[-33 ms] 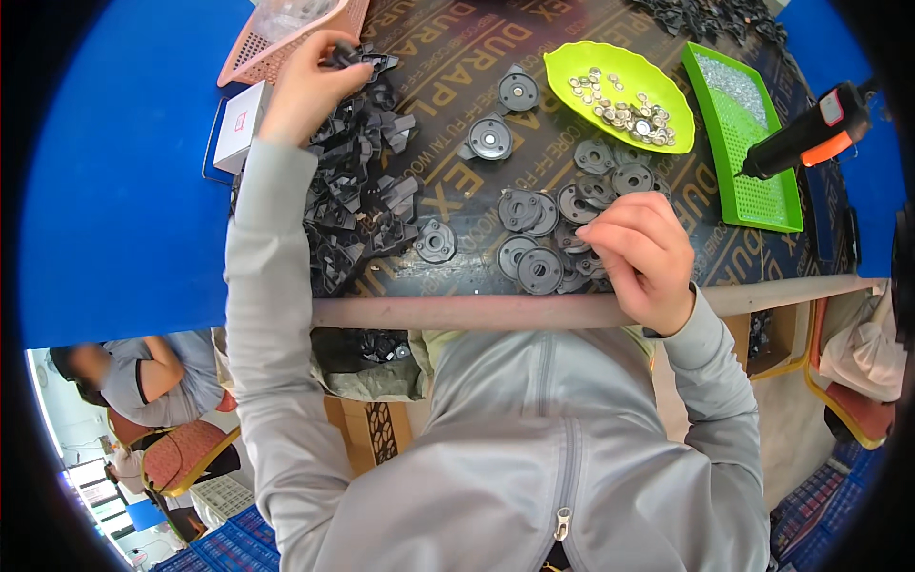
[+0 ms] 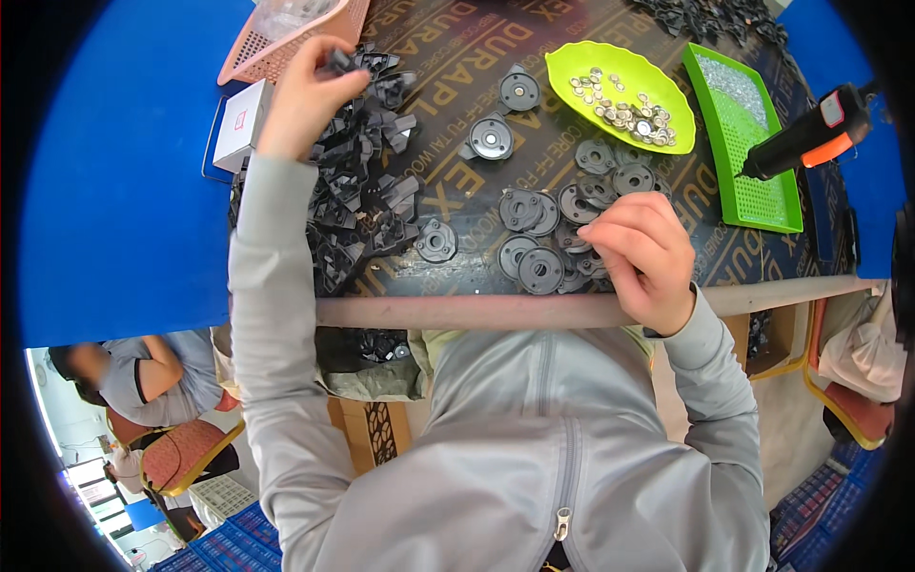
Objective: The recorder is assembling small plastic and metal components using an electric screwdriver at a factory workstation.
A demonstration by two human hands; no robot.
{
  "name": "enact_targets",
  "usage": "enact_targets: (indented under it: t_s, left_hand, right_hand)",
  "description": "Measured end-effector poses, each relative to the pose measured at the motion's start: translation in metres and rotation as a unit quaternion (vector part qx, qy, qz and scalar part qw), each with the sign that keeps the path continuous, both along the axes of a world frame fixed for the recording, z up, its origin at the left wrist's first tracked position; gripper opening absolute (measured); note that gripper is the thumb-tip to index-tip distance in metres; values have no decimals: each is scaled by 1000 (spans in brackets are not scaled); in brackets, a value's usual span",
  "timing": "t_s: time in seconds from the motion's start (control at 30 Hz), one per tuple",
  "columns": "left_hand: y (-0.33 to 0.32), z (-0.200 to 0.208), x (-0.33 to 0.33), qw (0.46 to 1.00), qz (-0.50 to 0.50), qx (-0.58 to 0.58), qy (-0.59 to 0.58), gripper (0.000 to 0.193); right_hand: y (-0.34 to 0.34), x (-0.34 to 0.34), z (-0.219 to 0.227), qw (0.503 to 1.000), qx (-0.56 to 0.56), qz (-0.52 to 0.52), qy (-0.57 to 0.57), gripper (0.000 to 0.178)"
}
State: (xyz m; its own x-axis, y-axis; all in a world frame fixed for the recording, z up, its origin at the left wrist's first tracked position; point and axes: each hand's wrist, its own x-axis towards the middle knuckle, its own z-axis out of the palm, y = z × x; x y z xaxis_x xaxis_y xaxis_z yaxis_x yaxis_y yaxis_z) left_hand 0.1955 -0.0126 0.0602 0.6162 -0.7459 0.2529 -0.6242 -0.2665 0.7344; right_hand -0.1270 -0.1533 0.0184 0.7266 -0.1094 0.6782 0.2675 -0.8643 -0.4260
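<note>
At the upper left, my left hand (image 2: 310,95) is closed, thumb and fingers around a black plastic part (image 2: 339,63), mostly hidden by them. Below it spreads a heap of angular black plastic parts (image 2: 343,191). My right hand (image 2: 643,253) is pinched near the table's front edge, its fingertips over a pile of round dark-grey discs (image 2: 540,271); whatever is between them is too small to make out. Between the hands, one loose disc (image 2: 437,241) lies beside the heap. Farther back are two round pieces with shiny centres, one a disc with a tab (image 2: 491,138).
A yellow-green leaf-shaped dish (image 2: 610,62) holds small silvery round pieces. Right of it, a green tray (image 2: 753,205) contains clear granules, with a black-and-orange glue gun (image 2: 810,133) over it. A pink basket (image 2: 253,62) and white box (image 2: 240,129) stand left. A person (image 2: 157,381) sits at lower left.
My left hand has shifted very slightly, its wrist a little lower. My right hand stays in the same place over the discs.
</note>
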Motion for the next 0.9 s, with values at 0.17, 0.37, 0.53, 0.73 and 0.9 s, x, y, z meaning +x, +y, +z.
enact_targets:
  t_s: [0.17, 0.37, 0.53, 0.73, 0.9]
  left_hand:
    - [31, -2, -95, 943, 5, -82, 324, 23]
    - [37, -30, -179, 816, -28, -186, 547, 11]
    - [27, -45, -199, 811, -71, -232, 532, 43]
    - [20, -54, -207, 761, -79, -234, 600, 41]
    - [25, -55, -206, 727, -56, -196, 656, 34]
  right_hand:
    - [6, 0, 4, 1000, 24, -1, -3, 22]
    - [-4, 15, 23, 995, -8, -87, 51, 18]
    - [-85, 60, 29, 972, -90, -143, 164, 8]
    - [-139, 110, 2, 954, -142, -111, 241, 11]
    - [-142, 117, -2, 943, -122, -111, 287, 11]
